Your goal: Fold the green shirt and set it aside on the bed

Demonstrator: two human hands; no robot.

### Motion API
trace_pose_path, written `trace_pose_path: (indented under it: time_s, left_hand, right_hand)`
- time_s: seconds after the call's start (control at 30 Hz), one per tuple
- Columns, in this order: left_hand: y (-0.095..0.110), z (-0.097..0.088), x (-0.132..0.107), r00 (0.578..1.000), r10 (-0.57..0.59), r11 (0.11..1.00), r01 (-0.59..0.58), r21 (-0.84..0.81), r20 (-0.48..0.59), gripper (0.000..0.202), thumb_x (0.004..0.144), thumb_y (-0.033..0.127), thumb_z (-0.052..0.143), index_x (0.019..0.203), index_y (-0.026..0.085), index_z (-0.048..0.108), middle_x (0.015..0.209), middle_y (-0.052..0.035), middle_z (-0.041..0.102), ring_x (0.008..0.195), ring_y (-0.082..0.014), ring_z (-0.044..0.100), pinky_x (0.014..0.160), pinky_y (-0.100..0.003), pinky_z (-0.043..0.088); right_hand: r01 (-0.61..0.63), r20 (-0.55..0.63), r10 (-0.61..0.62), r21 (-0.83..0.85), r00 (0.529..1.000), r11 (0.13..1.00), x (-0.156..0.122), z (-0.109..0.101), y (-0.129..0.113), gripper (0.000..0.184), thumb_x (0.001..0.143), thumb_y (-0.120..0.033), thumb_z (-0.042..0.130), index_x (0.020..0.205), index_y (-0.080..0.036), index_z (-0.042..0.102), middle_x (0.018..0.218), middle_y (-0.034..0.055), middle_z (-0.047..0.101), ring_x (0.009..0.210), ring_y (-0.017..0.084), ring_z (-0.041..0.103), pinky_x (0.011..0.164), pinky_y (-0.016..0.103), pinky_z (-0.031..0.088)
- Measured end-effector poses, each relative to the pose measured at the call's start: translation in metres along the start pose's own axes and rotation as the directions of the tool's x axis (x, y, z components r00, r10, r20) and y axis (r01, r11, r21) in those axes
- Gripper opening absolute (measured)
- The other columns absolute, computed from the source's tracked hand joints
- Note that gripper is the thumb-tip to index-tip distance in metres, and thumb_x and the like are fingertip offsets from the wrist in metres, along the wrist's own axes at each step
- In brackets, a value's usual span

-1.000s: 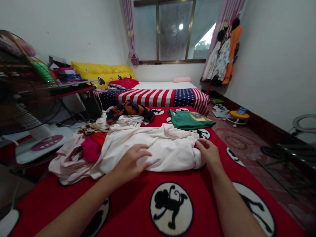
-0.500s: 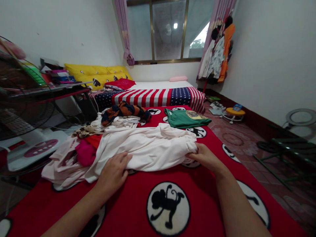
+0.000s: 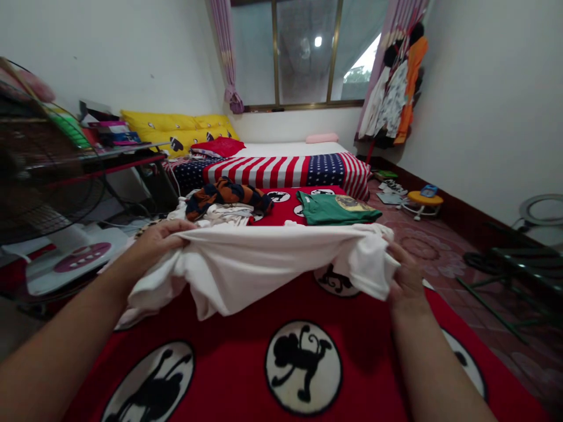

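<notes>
A white garment point(image 3: 259, 258), which looks like a shirt, is stretched between my hands above the red blanket point(image 3: 229, 363) with its black monkey figures in white circles. My left hand point(image 3: 165, 239) pinches its upper left part, and cloth hangs below in folds. At the other end my right hand point(image 3: 402, 272) grips a bunched part, its fingertips partly hidden by the fabric. Beyond the garment lie a folded green shirt point(image 3: 323, 211) and a heap of clothes with an orange and dark piece point(image 3: 229, 198) on top.
A fan point(image 3: 70, 258) stands close on the left beside a cluttered desk point(image 3: 127, 153). Behind is a bed with a striped, starred cover point(image 3: 255, 171). To the right are a yellow stool point(image 3: 424, 199) and a dark green folding chair point(image 3: 523, 264) on the tiled floor.
The white garment has been lifted off the blanket and pulled taut. My left hand moved left and up, taking hold of it; my right hand moved slightly right, still gripping.
</notes>
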State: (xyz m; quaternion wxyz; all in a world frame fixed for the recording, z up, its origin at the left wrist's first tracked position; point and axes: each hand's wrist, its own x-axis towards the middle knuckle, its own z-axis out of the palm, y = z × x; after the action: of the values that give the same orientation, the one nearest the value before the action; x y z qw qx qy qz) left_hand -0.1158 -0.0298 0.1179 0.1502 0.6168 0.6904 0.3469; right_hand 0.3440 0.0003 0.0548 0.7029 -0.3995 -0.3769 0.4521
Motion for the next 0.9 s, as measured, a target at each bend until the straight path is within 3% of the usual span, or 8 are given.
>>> trace_pose_path:
  time_s: [0.07,0.17,0.23,0.33,0.47,0.63,0.77,0.9]
  left_hand:
    - [0.005,0.008,0.013,0.989,0.070,0.980,-0.043,0.195,-0.132,0.040,0.074,0.024,0.052,0.109,0.008,0.064,0.105,-0.0126,0.065,0.094,-0.0262,0.060,0.087,-0.041,0.048]
    - [0.014,0.036,0.012,0.870,0.365,0.881,-0.207,0.426,-0.332,0.035,0.081,0.022,0.049,0.110,0.011,0.064,0.118,-0.0136,0.058,0.114,-0.0284,0.052,0.102,-0.045,0.039]
    - [0.022,0.058,-0.003,0.813,0.513,0.823,-0.377,0.424,-0.274,0.030,0.086,0.027,0.049,0.108,0.015,0.064,0.119,-0.0111,0.058,0.116,-0.0258,0.051,0.104,-0.042,0.038]
    - [0.033,0.091,-0.030,0.795,0.605,0.742,-0.540,0.398,-0.048,0.039,0.083,0.041,0.058,0.115,0.021,0.062,0.127,-0.0094,0.056,0.120,-0.0266,0.050,0.105,-0.044,0.038]
    - [0.026,0.122,-0.042,0.819,0.552,0.676,-0.549,0.491,0.156,0.072,0.073,0.046,0.069,0.136,0.020,0.048,0.143,-0.0151,0.044,0.132,-0.0335,0.038,0.110,-0.053,0.028]
    - [0.007,0.126,-0.023,0.914,0.381,0.764,-0.397,0.509,0.141,0.056,0.082,0.027,0.056,0.136,0.012,0.049,0.132,-0.0157,0.056,0.119,-0.0285,0.053,0.100,-0.042,0.042]
    - [0.008,0.111,-0.014,0.921,0.345,0.859,-0.387,0.334,0.180,0.039,0.081,0.020,0.049,0.116,0.021,0.068,0.119,-0.0077,0.067,0.108,-0.0241,0.060,0.094,-0.035,0.044]
    - [0.010,0.103,-0.011,0.922,0.324,0.928,-0.353,0.122,0.211,0.036,0.080,0.027,0.048,0.108,0.022,0.073,0.112,-0.0052,0.071,0.102,-0.0243,0.062,0.089,-0.033,0.045]
  right_hand:
    - [-0.044,-0.055,0.049,0.095,0.997,0.995,0.006,0.002,0.007,0.044,0.058,-0.031,0.076,0.097,-0.025,0.056,0.092,0.0020,0.069,0.095,0.021,0.067,0.083,0.036,0.055]
    - [0.002,-0.187,0.011,0.069,0.982,0.998,0.009,0.003,0.016,0.060,0.056,-0.030,0.080,0.108,-0.027,0.048,0.106,0.0025,0.067,0.104,0.018,0.063,0.083,0.032,0.053]
    - [0.032,-0.204,-0.038,-0.032,0.978,0.999,0.008,0.005,0.023,0.061,0.057,-0.033,0.080,0.109,-0.026,0.049,0.110,0.0042,0.065,0.103,0.019,0.063,0.079,0.031,0.053]
    - [0.074,-0.095,-0.092,-0.179,0.991,0.981,0.004,0.013,0.037,0.059,0.059,-0.039,0.079,0.109,-0.023,0.052,0.112,0.0073,0.063,0.094,0.021,0.064,0.075,0.034,0.054]
    - [0.182,0.134,-0.138,-0.419,0.981,0.889,-0.004,0.026,0.058,0.052,0.065,-0.040,0.074,0.110,-0.020,0.057,0.120,0.0126,0.058,0.095,0.024,0.064,0.076,0.039,0.055]
    - [0.392,0.374,-0.181,-0.625,0.910,0.675,-0.009,0.028,0.074,0.053,0.070,-0.035,0.067,0.120,-0.021,0.056,0.133,0.0156,0.048,0.097,0.026,0.063,0.071,0.040,0.056]
    - [0.383,0.367,-0.173,-0.643,0.914,0.663,-0.007,0.025,0.075,0.049,0.074,-0.039,0.064,0.118,-0.018,0.057,0.122,0.0155,0.055,0.097,0.026,0.063,0.080,0.043,0.054]
    - [0.330,0.322,-0.149,-0.633,0.935,0.700,-0.007,0.026,0.072,0.047,0.075,-0.043,0.063,0.114,-0.017,0.057,0.116,0.0151,0.059,0.098,0.027,0.064,0.081,0.043,0.054]
